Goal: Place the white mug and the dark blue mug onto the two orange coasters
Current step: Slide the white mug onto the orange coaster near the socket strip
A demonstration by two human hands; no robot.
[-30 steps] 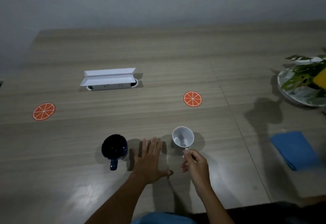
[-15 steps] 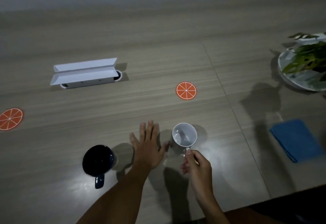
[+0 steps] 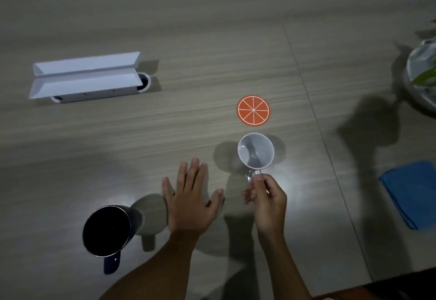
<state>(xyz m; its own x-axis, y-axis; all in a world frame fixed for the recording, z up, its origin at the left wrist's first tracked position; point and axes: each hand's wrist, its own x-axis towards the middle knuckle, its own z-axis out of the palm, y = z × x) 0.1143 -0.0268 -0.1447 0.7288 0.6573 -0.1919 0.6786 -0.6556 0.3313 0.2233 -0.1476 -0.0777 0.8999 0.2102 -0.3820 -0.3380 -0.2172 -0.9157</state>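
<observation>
The right hand [image 3: 267, 201] pinches the handle of the white mug [image 3: 256, 150] between thumb and curled fingers, the mug upright with its mouth open to the camera. Whether its base rests on the wooden table [image 3: 212, 40] or hangs just above it cannot be told from this angle. The left hand [image 3: 191, 201] is spread flat, palm down, fingers splayed, gripping nothing; it sits between the two mugs, and whether it presses on the tabletop or floats over it is unclear.

The white mug lies just short of the orange coaster [image 3: 253, 110], close to its near edge but apart from it. Only this one coaster shows; the coaster is bare. The dark blue mug [image 3: 106, 231] stands upright to the left of the left hand, handle pointing toward the person, its interior so dark that nothing inside can be made out.

The light is dim, with bright glare patches on the table near the hands and heavy shadows to the right. At the right edge a plate with green leaves [image 3: 422, 80] is cut off by the frame. A folded blue cloth [image 3: 411, 193] lies well to the right of the right hand, also partly cropped. Farther back on the left sits a white open-flapped box [image 3: 85, 76]. Nothing stands between the white mug and the coaster.
</observation>
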